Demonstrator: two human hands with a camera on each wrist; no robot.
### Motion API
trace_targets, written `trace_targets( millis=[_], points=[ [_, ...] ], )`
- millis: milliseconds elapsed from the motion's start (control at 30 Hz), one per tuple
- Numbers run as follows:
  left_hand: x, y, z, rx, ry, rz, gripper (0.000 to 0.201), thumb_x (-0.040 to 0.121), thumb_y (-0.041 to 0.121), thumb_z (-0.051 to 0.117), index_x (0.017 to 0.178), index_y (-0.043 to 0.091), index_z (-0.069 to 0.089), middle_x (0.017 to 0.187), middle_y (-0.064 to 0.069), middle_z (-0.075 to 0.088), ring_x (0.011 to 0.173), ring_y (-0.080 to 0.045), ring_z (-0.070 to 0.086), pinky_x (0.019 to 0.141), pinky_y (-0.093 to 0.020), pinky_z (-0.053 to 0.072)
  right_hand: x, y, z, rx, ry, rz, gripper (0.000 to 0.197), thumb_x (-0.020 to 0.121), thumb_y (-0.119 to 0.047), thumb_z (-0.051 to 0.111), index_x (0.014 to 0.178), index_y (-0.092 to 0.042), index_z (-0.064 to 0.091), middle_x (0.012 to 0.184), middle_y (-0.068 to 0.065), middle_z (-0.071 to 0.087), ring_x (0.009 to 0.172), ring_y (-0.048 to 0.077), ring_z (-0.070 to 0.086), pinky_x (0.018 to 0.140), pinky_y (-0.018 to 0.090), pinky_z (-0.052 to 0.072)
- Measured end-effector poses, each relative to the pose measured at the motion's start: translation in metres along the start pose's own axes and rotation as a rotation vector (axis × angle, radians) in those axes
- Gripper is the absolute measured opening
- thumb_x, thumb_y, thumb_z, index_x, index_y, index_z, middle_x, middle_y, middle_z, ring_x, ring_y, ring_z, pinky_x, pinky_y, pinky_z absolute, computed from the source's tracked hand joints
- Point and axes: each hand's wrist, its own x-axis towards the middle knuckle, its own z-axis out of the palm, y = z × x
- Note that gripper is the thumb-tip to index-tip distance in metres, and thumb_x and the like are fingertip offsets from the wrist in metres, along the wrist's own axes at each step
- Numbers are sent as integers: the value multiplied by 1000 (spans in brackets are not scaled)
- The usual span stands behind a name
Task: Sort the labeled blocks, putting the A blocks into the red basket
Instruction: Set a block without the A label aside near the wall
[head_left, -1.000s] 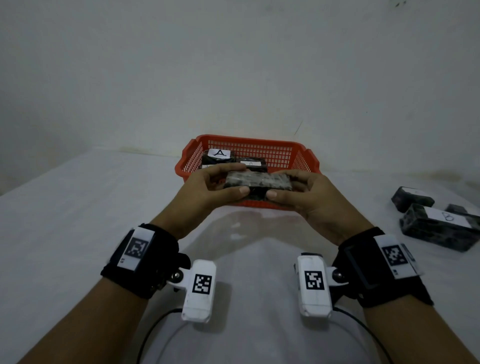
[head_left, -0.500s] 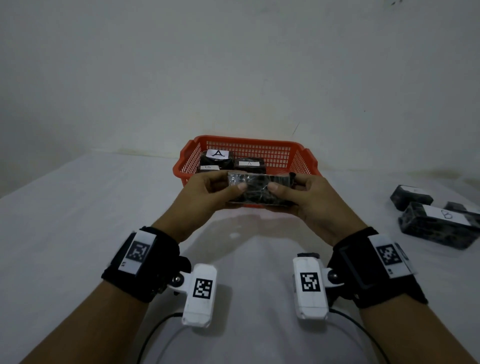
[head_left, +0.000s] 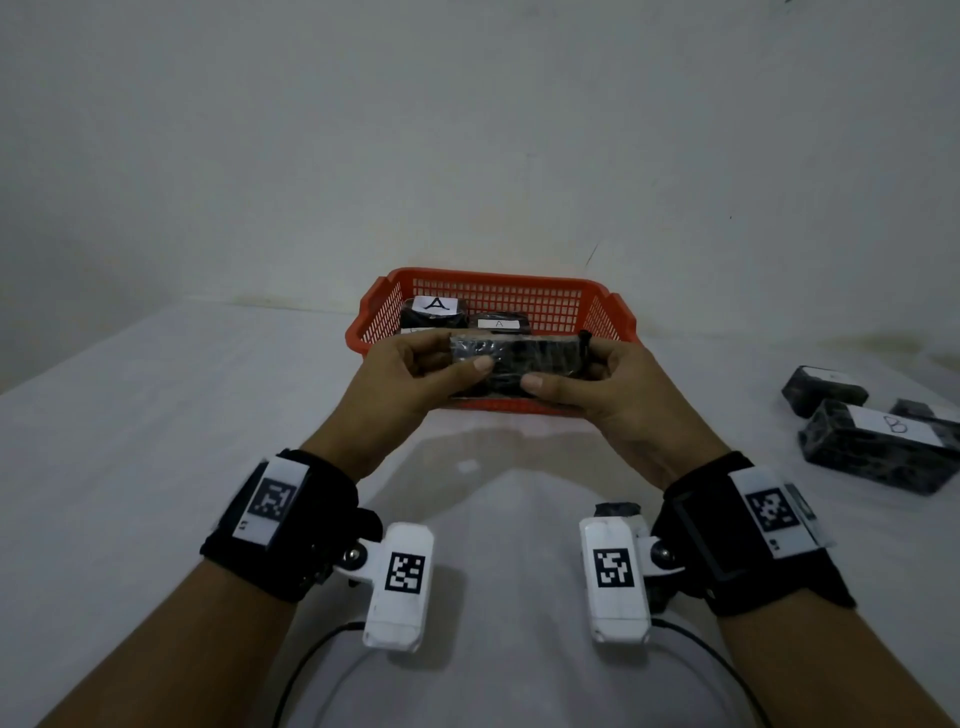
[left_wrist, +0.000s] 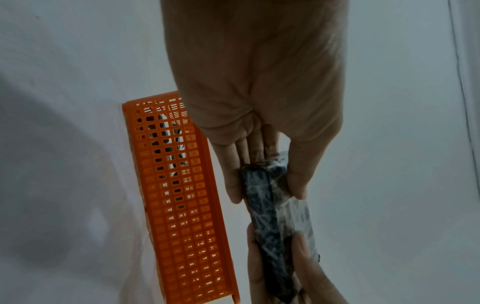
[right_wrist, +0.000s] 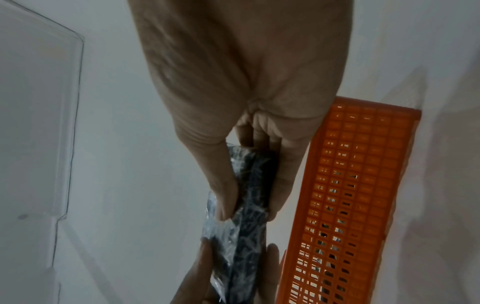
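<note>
Inside red basket (head_left: 571, 306) two A blocks (head_left: 434, 314), both hands' fingers (head_left: 480, 365) clamped on dark block (head_left: 519, 358)

"A" on basket blocks (head_left: 435, 305) (two).

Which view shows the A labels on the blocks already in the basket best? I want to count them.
The head view: two A labels face up inside the red basket. Both wrist views show only the basket's mesh wall, with dark shapes behind it and no readable labels.
</note>
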Motion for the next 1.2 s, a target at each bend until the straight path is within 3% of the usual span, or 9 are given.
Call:
trace_targets(
  millis=[133, 367, 467, 567, 633, 800, 900, 1067, 1200],
  points=[
    [0, 2, 0, 8, -1, 24, 39, 81, 15, 76, 119, 12, 70, 112, -4, 79, 106, -18, 75, 89, -32, 61, -2, -2, -1, -39, 26, -38, 47, 76, -10, 89, 121, -11, 74, 115, 3, 80, 111, 17, 75, 101, 42, 59],
    [0, -1, -4, 74, -10, 108, 39, 82, -8, 75, 116, 10, 70, 117, -2, 76, 112, -16, 72, 88, -29, 61, 1, -5, 3, 159, -91, 74, 38, 81, -24, 77, 114, -6, 72, 113, 12, 79, 105, 24, 77, 89, 32, 63],
    [0, -1, -2, 63, -49, 72, 45, 82, 3, 77, 125, 8, 67, 123, -1, 73, 116, -16, 70, 92, -31, 60, 1, -3, 1, 211, -82, 89, 35, 89, -14, 73, 119, 4, 71, 117, 18, 78, 109, 29, 76, 94, 35, 62],
    [1, 0, 0, 24, -89, -40, 49, 82, 28, 74, 128, 11, 66, 122, -4, 73, 114, -19, 71, 97, -36, 59, 4, 2, -4, 155, -37, 59, 50, 75, -19, 83, 119, 1, 72, 114, 15, 79, 110, 30, 76, 98, 39, 59],
    [1, 0, 0, 64, -65, -43, 46, 83, 33, 71, 124, 11, 70, 118, -5, 76, 111, -18, 73, 98, -37, 59, 5, 4, -6, 133, -42, 51, 53, 70, -21, 86, 118, -1, 73, 113, 14, 79, 109, 28, 76, 99, 39, 59],
    [0, 1, 1, 124, -56, -11, 32, 90, 21, 72, 121, 11, 73, 114, -3, 78, 107, -16, 74, 95, -30, 59, 4, 4, -3, 145, -81, 38, 51, 66, -20, 88, 112, -1, 75, 106, 12, 80, 102, 26, 77, 90, 31, 62],
    [-1, 0, 1, 114, -85, -24, 31, 91, 16, 71, 121, 11, 72, 113, -2, 77, 106, -14, 74, 91, -25, 59, 3, 3, -1, 87, -64, 2, 47, 70, -18, 88, 112, -1, 75, 107, 14, 80, 101, 26, 78, 92, 34, 62],
    [0, 1, -2, 122, -15, -16, 36, 88, 14, 74, 123, 10, 71, 114, -2, 78, 105, -13, 74, 91, -25, 59, 4, 2, -1, 118, -61, 39, 67, 58, -27, 92, 117, -5, 72, 111, 10, 79, 110, 29, 76, 98, 39, 60],
    [0, 3, -2, 75, -41, -48, 39, 88, 10, 74, 127, 11, 68, 118, -1, 76, 108, -12, 73, 89, -22, 58, 1, -3, -6, 83, -34, 8, 55, 70, -17, 88, 120, -6, 71, 113, 8, 80, 110, 25, 76, 98, 38, 59]
  ],
)
